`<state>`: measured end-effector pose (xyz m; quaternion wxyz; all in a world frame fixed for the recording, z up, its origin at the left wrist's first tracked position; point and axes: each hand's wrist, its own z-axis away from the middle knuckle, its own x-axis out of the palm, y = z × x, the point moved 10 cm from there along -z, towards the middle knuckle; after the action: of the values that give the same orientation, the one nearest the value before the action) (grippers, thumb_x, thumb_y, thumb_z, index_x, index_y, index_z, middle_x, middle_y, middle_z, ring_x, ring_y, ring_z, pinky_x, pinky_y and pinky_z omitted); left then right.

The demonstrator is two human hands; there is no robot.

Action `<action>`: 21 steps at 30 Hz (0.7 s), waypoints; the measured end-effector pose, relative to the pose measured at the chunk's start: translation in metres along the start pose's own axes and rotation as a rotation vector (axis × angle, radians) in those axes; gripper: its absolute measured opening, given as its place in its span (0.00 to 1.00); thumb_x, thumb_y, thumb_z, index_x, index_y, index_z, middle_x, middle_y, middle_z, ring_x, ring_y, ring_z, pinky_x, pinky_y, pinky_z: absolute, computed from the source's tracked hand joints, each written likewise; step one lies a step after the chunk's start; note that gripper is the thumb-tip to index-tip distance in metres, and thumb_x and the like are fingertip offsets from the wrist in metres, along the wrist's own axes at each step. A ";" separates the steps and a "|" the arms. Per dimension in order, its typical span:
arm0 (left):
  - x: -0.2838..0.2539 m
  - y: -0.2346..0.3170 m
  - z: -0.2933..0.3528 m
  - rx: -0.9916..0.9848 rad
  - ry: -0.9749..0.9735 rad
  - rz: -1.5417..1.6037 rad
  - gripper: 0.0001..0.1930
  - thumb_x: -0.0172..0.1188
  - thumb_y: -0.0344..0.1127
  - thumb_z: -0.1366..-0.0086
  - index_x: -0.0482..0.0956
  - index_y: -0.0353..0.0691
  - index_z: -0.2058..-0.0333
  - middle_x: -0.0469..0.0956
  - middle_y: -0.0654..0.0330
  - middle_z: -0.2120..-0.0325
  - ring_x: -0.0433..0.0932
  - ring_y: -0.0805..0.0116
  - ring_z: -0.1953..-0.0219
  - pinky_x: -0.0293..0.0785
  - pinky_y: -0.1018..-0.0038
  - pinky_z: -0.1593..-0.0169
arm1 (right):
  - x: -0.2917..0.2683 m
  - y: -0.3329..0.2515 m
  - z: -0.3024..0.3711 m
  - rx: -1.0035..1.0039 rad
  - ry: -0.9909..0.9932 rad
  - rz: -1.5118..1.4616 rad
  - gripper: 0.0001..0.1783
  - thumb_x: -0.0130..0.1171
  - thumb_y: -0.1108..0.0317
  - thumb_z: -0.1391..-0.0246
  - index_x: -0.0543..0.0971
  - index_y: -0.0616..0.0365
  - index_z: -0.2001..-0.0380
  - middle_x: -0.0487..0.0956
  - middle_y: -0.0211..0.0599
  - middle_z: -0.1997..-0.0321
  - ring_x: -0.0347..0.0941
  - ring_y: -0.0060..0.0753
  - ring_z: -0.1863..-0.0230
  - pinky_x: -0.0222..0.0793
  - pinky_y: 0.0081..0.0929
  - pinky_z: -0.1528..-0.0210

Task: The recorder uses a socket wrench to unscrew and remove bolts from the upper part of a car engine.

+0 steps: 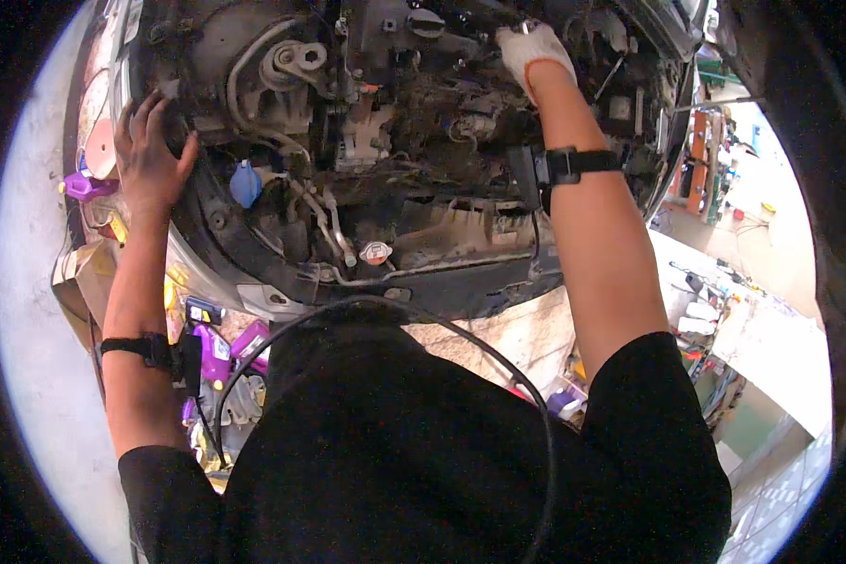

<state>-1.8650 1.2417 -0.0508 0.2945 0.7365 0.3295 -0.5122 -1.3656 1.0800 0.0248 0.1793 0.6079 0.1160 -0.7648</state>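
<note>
The left hand (152, 155) lay open, empty, while the curled right hand (539, 58) (hold impossible to tell) risked slipping on the grimy engine (365, 136).

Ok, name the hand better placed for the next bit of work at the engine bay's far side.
Probably the right hand: it wears a white glove and is at the engine bay's far side. The left hand is ungloved, spread at the left edge.

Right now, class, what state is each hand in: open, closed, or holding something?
Left hand: bare, spread open at the edge of the engine bay.
Right hand: in a white glove; whether its grip is closed cannot be told.
</note>
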 end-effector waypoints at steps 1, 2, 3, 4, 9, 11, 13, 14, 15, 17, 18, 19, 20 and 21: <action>0.000 -0.001 0.001 -0.013 0.002 -0.023 0.34 0.70 0.48 0.41 0.73 0.48 0.37 0.70 0.64 0.34 0.59 0.49 0.28 0.57 0.54 0.26 | -0.006 -0.007 0.002 -0.093 0.080 0.049 0.43 0.56 0.30 0.45 0.77 0.48 0.36 0.81 0.51 0.40 0.78 0.52 0.38 0.74 0.45 0.37; 0.000 -0.002 0.001 -0.016 0.000 0.002 0.34 0.70 0.48 0.41 0.73 0.48 0.37 0.69 0.64 0.34 0.59 0.49 0.28 0.57 0.54 0.26 | -0.012 -0.011 0.004 -0.146 0.146 0.094 0.43 0.57 0.30 0.45 0.77 0.50 0.37 0.81 0.52 0.40 0.78 0.53 0.38 0.74 0.45 0.37; -0.001 -0.001 0.002 -0.016 0.003 0.013 0.33 0.70 0.47 0.41 0.72 0.48 0.37 0.69 0.64 0.34 0.59 0.49 0.28 0.57 0.54 0.26 | -0.016 -0.018 0.007 -0.225 0.187 0.135 0.43 0.58 0.30 0.46 0.78 0.51 0.38 0.81 0.53 0.41 0.78 0.53 0.38 0.74 0.46 0.37; -0.002 0.000 0.002 -0.009 0.006 0.001 0.33 0.70 0.47 0.41 0.72 0.48 0.37 0.69 0.64 0.34 0.59 0.49 0.28 0.57 0.54 0.26 | -0.016 -0.018 0.007 -0.231 0.192 0.174 0.43 0.58 0.29 0.46 0.79 0.51 0.39 0.82 0.53 0.41 0.79 0.53 0.39 0.74 0.46 0.37; 0.007 0.001 -0.001 0.001 -0.020 0.009 0.33 0.70 0.46 0.40 0.72 0.46 0.37 0.69 0.62 0.33 0.57 0.47 0.27 0.55 0.53 0.26 | -0.018 -0.015 0.002 -0.282 0.191 0.289 0.41 0.57 0.28 0.46 0.82 0.54 0.47 0.83 0.52 0.44 0.80 0.55 0.42 0.75 0.46 0.39; 0.011 -0.004 0.001 0.008 -0.003 -0.060 0.33 0.69 0.46 0.40 0.72 0.46 0.37 0.69 0.61 0.33 0.57 0.47 0.27 0.55 0.53 0.26 | -0.019 -0.013 0.002 -0.301 0.208 0.271 0.40 0.57 0.28 0.46 0.83 0.54 0.48 0.83 0.53 0.45 0.80 0.56 0.43 0.75 0.46 0.39; 0.019 -0.009 0.006 0.024 -0.024 -0.029 0.34 0.70 0.47 0.40 0.72 0.46 0.37 0.69 0.61 0.33 0.58 0.47 0.27 0.55 0.52 0.26 | -0.018 -0.014 0.004 -0.326 0.216 0.271 0.40 0.56 0.29 0.45 0.83 0.54 0.48 0.83 0.53 0.45 0.81 0.56 0.43 0.75 0.46 0.39; 0.020 -0.012 0.008 0.030 -0.020 -0.013 0.34 0.70 0.47 0.40 0.72 0.46 0.37 0.69 0.61 0.33 0.58 0.46 0.28 0.55 0.52 0.26 | -0.018 -0.016 0.005 -0.339 0.218 0.279 0.40 0.56 0.29 0.45 0.83 0.54 0.48 0.83 0.53 0.45 0.81 0.56 0.43 0.75 0.46 0.40; 0.020 -0.012 0.009 0.045 -0.027 -0.031 0.34 0.70 0.47 0.40 0.72 0.46 0.37 0.69 0.61 0.33 0.58 0.46 0.28 0.55 0.52 0.26 | -0.018 -0.014 0.004 -0.314 0.215 0.296 0.40 0.56 0.29 0.44 0.83 0.55 0.48 0.83 0.53 0.45 0.80 0.56 0.43 0.75 0.46 0.40; 0.010 -0.007 0.003 0.042 -0.003 -0.036 0.34 0.71 0.47 0.41 0.73 0.45 0.37 0.70 0.58 0.34 0.61 0.45 0.30 0.57 0.52 0.27 | -0.011 -0.012 0.000 -0.327 0.106 0.266 0.32 0.51 0.41 0.37 0.79 0.55 0.43 0.82 0.51 0.44 0.78 0.50 0.41 0.75 0.42 0.40; 0.003 0.003 -0.003 0.050 0.003 -0.055 0.34 0.71 0.48 0.41 0.73 0.45 0.37 0.71 0.57 0.35 0.63 0.44 0.31 0.57 0.52 0.28 | -0.003 -0.006 -0.004 -0.290 0.019 0.339 0.28 0.45 0.46 0.31 0.78 0.55 0.43 0.81 0.47 0.44 0.76 0.44 0.38 0.75 0.38 0.40; -0.010 0.023 -0.008 0.078 0.059 0.037 0.35 0.71 0.48 0.41 0.73 0.45 0.37 0.71 0.55 0.36 0.64 0.44 0.32 0.59 0.52 0.29 | 0.004 0.003 -0.007 -0.248 -0.073 0.409 0.25 0.38 0.51 0.25 0.77 0.55 0.42 0.81 0.44 0.44 0.74 0.39 0.36 0.75 0.34 0.40; -0.023 0.045 -0.024 0.112 0.126 0.132 0.35 0.72 0.48 0.41 0.73 0.45 0.37 0.72 0.54 0.37 0.65 0.43 0.33 0.60 0.51 0.30 | 0.013 0.006 -0.008 -0.303 -0.173 0.418 0.22 0.43 0.53 0.27 0.79 0.55 0.46 0.82 0.44 0.47 0.76 0.39 0.39 0.76 0.35 0.42; -0.045 0.073 -0.042 0.206 0.257 0.265 0.35 0.72 0.49 0.41 0.73 0.46 0.37 0.72 0.52 0.38 0.67 0.42 0.35 0.61 0.51 0.30 | 0.021 0.008 -0.008 -0.360 -0.261 0.421 0.20 0.47 0.54 0.30 0.82 0.55 0.50 0.83 0.43 0.51 0.78 0.40 0.43 0.77 0.35 0.44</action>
<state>-1.7955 1.2215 0.0121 0.2378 0.8588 0.2106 -0.4019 -1.3593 1.0731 0.0027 0.4522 0.4736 0.0970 -0.7496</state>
